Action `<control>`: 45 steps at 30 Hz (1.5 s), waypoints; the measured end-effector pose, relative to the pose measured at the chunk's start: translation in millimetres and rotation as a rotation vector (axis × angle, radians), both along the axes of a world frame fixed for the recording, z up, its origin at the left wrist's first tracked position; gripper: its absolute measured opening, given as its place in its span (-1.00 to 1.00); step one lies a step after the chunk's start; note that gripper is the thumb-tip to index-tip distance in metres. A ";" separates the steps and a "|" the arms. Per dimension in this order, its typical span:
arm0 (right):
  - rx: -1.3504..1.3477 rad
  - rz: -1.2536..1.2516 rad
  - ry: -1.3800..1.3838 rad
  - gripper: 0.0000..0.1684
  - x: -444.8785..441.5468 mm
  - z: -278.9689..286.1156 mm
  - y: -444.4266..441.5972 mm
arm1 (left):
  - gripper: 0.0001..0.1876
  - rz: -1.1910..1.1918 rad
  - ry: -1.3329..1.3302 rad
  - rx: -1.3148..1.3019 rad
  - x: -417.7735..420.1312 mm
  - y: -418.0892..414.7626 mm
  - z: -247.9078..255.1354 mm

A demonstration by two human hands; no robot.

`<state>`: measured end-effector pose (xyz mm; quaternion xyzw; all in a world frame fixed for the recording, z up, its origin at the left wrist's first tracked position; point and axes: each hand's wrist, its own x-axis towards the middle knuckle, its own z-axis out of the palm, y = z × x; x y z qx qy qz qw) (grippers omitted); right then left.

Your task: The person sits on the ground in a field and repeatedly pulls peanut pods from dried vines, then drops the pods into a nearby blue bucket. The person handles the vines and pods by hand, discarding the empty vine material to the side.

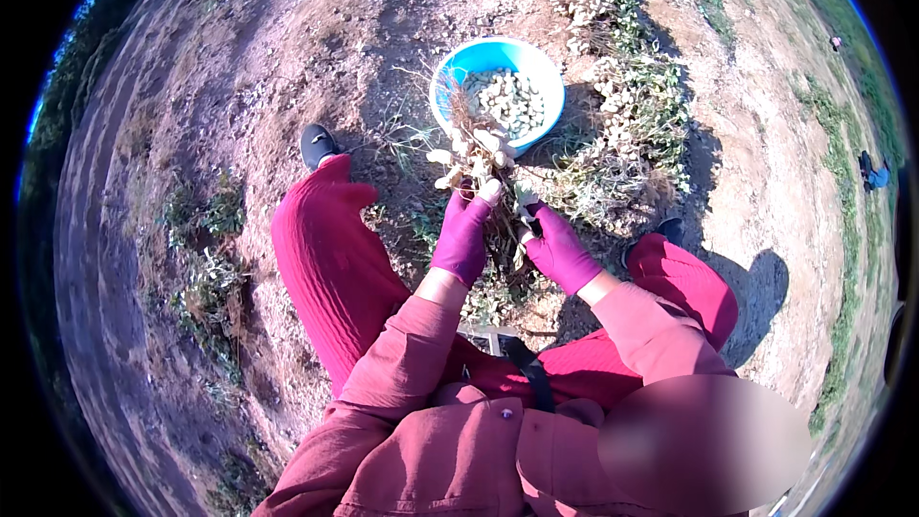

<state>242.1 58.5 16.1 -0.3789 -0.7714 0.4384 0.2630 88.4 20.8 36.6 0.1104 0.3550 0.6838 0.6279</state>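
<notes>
My left hand, in a purple glove with pale fingertips, is closed round the stems of a peanut plant. Its pods and thin roots point away from me and overlap the near rim of a blue plastic basin. Loose peanuts in their shells lie in the basin. My right hand, gloved the same way, grips the leafy stems of that plant just right of my left hand. Some of its fingers are hidden behind leaves.
A row of pulled peanut plants runs along the ground right of the basin. Weeds grow at the left. My shoes stand on dry soil either side. Far right, a person in blue is in the field.
</notes>
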 end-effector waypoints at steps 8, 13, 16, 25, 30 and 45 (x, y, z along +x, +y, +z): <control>0.047 0.136 -0.109 -0.62 7.0 32.0 -7.0 | -0.43 -0.155 -0.178 0.317 -11.7 -0.1 22.0; 0.061 0.181 -0.143 -0.40 8.4 22.7 -9.1 | -0.49 -0.029 -0.255 0.124 -8.4 3.7 9.2; 0.131 0.183 -0.180 -0.40 10.2 13.6 -11.1 | -0.55 -0.063 -0.160 0.040 -4.3 2.0 -1.3; 0.005 0.173 -0.241 -0.46 12.3 6.1 -10.9 | -0.51 -0.275 0.156 0.039 -6.6 -1.1 10.6; -0.075 0.299 -0.315 -0.54 7.2 46.4 12.3 | -0.55 -0.075 0.334 -0.011 -5.7 -0.6 7.3; -0.525 -0.015 0.611 -0.49 -22.7 54.5 39.0 | -0.52 -0.284 0.316 0.048 15.4 -5.2 6.2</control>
